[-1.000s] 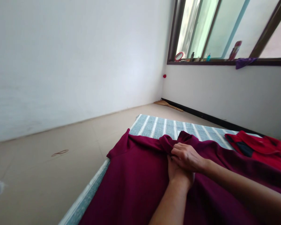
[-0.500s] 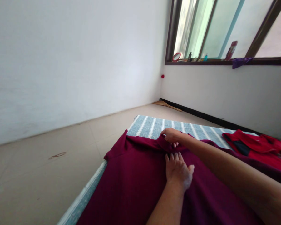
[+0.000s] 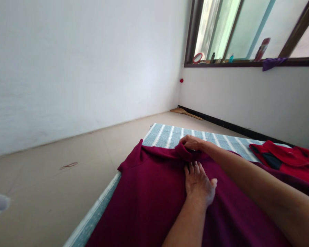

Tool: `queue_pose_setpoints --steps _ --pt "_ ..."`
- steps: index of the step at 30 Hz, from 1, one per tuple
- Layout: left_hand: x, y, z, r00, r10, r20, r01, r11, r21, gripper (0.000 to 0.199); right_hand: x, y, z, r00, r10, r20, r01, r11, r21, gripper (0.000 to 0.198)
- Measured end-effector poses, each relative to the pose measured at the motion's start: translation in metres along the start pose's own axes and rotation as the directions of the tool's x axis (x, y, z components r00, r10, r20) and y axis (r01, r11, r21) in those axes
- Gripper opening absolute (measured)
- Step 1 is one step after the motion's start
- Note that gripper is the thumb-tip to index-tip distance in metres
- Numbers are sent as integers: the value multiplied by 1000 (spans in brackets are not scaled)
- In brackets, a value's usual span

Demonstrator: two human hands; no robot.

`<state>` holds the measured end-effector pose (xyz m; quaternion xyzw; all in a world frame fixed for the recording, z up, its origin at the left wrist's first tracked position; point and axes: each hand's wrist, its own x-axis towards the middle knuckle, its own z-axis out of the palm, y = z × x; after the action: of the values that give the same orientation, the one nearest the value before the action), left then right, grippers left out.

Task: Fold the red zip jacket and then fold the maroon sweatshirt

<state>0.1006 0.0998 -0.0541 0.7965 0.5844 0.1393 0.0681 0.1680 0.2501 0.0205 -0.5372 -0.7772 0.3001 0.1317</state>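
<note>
one maroon garment (image 3: 149,192): left hand (image 3: 198,183) lay flat, right hand (image 3: 192,141) pinched the collar (image 3: 182,152), where uneven tugging risked creases.

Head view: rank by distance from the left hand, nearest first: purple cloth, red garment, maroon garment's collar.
1. Maroon garment's collar: just beyond the left hand.
2. Red garment: off right, on the striped sheet.
3. Purple cloth: farther right, draped over the windowsill.
</note>
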Motion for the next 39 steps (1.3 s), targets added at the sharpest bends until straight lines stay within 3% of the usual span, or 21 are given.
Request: queue_pose_setpoints --steps 4,6,12,16,25,30,32,35,37,39 --pt "-2 0 -3 1000 -1 1 1 1000 6 79 9 10 -1 976 134 -173 -132 991 27 16" --pt "-2 0 -4 1000 0 14 0 1000 9 79 13 12 -1 962 184 -203 -180 983 39 15" --pt "-2 0 -3 1000 12 5 -12 1000 24 78 20 1 1 975 160 -151 -141 982 127 9" --pt "-2 0 -1 1000 21 -15 -20 999 45 78 15 -8 -4 989 119 -86 -98 972 215 20" --pt "-2 1 -3 1000 21 19 -22 998 60 78 21 -2 -10 978 206 19 -202 934 294 9" --pt "-3 1 -3 1000 21 10 -21 998 54 78 13 -4 -34 976 211 62 -219 924 313 33" --pt "-3 1 -3 1000 19 5 -20 999 50 78 5 -8 -46 985 163 47 -170 936 310 41" --pt "-2 2 -4 1000 17 4 -17 999 49 79 -9 -17 -54 999 -29 40 21 980 198 50" --pt "-1 2 -5 1000 15 4 -15 999 50 79 -16 -25 -51 986 -149 76 151 988 -28 65" --pt "-1 2 -5 1000 18 -2 -17 999 49 79 -21 -33 -42 973 -197 124 226 924 -310 76"
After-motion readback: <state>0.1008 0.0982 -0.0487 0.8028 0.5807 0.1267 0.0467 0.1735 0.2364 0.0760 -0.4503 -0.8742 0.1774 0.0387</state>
